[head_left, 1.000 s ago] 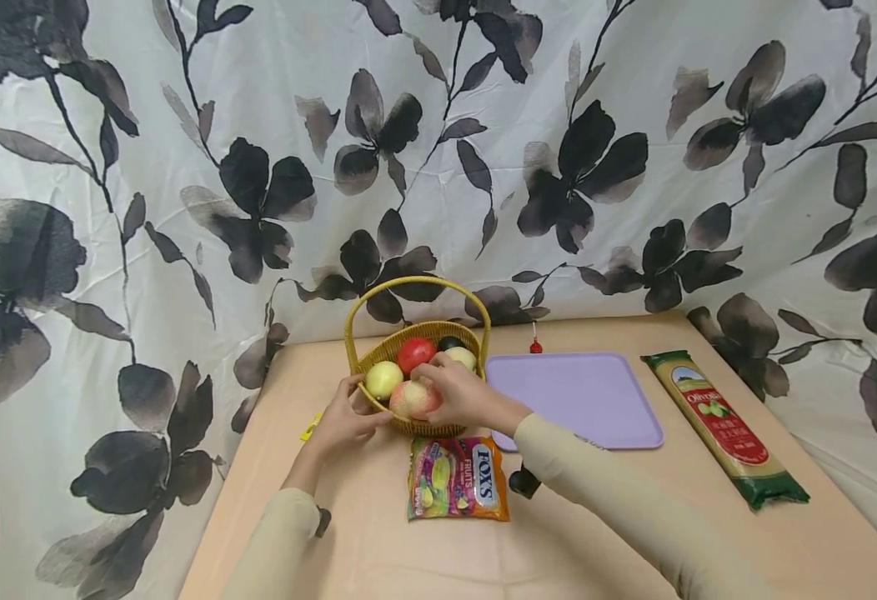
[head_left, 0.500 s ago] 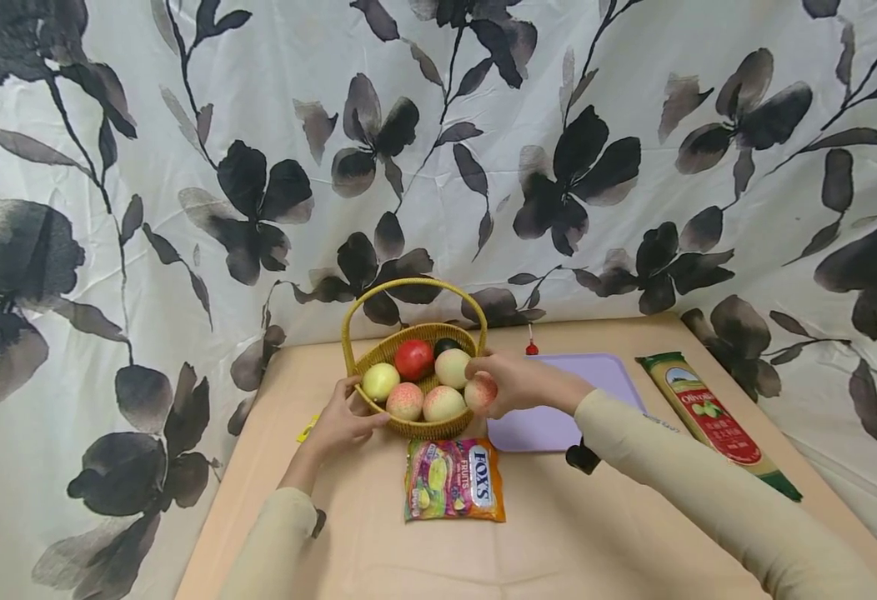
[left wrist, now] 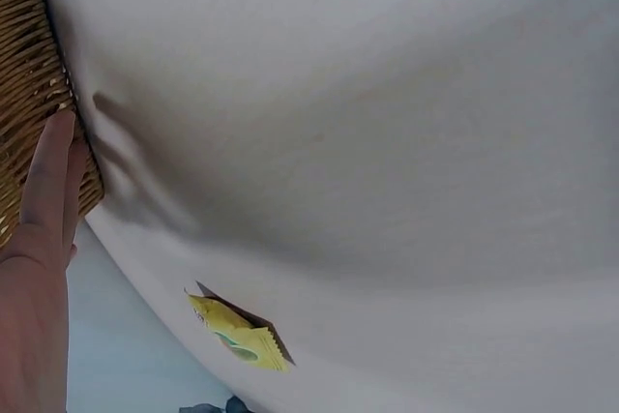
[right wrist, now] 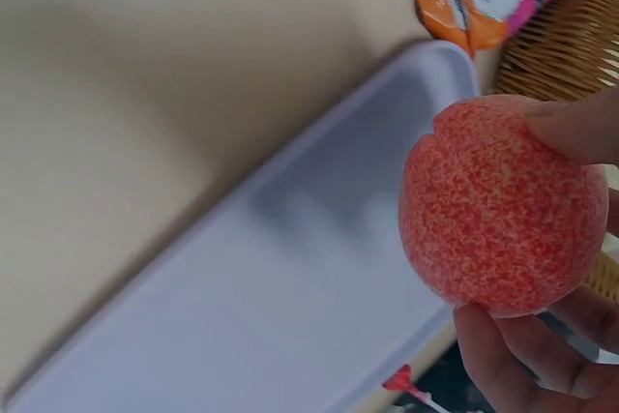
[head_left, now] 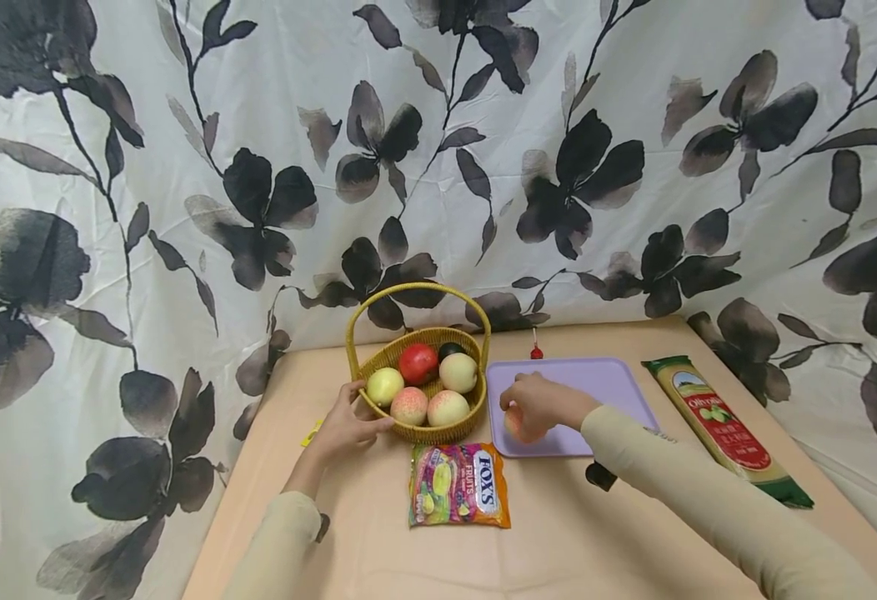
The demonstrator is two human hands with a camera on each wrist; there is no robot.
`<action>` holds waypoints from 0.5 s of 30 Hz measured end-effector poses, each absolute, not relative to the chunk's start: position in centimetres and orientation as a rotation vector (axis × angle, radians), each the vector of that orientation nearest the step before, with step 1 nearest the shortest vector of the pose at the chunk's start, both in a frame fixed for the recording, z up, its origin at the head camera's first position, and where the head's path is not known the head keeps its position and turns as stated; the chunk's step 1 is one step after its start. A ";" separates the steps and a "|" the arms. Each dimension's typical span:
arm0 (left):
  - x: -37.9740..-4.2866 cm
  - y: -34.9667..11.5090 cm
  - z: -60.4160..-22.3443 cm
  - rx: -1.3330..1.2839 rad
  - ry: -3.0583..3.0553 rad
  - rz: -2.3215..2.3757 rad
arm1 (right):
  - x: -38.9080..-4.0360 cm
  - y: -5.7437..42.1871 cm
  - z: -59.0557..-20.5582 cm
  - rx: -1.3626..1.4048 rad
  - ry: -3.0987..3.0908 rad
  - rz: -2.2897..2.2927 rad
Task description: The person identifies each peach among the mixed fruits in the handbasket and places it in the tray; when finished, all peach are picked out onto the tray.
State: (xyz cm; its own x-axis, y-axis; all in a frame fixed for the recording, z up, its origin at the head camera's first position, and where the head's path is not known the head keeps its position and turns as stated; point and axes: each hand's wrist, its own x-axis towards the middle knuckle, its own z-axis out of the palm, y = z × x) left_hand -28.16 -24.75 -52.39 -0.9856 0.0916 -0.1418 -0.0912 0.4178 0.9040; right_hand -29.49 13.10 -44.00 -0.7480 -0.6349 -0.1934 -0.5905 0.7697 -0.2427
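Note:
In the head view my right hand point(head_left: 539, 406) grips a peach point(head_left: 514, 422) over the left part of the lilac tray point(head_left: 603, 392). The right wrist view shows this reddish, speckled peach point(right wrist: 503, 205) between thumb and fingers, apart from the tray point(right wrist: 290, 287). My left hand point(head_left: 344, 421) rests against the left side of a yellow wicker basket point(head_left: 438, 433). Its fingers lie fairly straight along the weave in the left wrist view. Inside the basket are a yellow-green fruit point(head_left: 385, 387), a red fruit point(head_left: 418, 364), a dark fruit point(head_left: 450, 349) and several peaches point(head_left: 448, 408).
A Fox's candy bag point(head_left: 458, 485) lies in front of the basket. Right of the tray is a long green-and-red Olivoilà packet point(head_left: 727, 429). A small red lollipop point(head_left: 536, 352) lies behind the tray, and a yellow wrapper point(left wrist: 237, 334) lies left of the basket. Floral cloth point(head_left: 438, 167) hangs behind.
My right hand has lifted a peach from the front of the basket and carried it rightward to above the tray. My left hand has stayed at the basket's side.

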 end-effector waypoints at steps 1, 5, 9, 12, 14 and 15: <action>-28.2 -24.8 -52.4 -0.004 2.496 1.612 | -29.5 13.0 -44.3 -0.940 2.696 -0.234; -28.2 -24.8 -52.5 -0.012 2.497 1.613 | -29.4 12.6 -45.2 -0.927 2.695 -0.227; -28.3 -24.8 -52.5 0.005 2.510 1.598 | -29.3 12.0 -45.5 -0.920 2.691 -0.211; -28.3 -24.9 -52.5 0.011 2.509 1.594 | -29.2 11.5 -45.7 -0.881 2.676 -0.213; -28.3 -24.9 -52.5 0.009 2.507 1.596 | -29.2 11.2 -45.9 -0.844 2.674 -0.225; -28.4 -24.9 -52.5 0.008 2.504 1.601 | -29.2 11.1 -46.0 -0.838 2.682 -0.224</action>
State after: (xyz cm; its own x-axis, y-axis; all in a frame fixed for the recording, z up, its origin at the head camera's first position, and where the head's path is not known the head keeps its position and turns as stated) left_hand -28.37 -24.89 -52.52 -0.9856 0.0956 -0.1395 -0.0866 0.4238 0.9016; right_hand -29.20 11.11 -46.00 -0.7760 -0.5762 -0.2564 -0.5258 0.8156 -0.2415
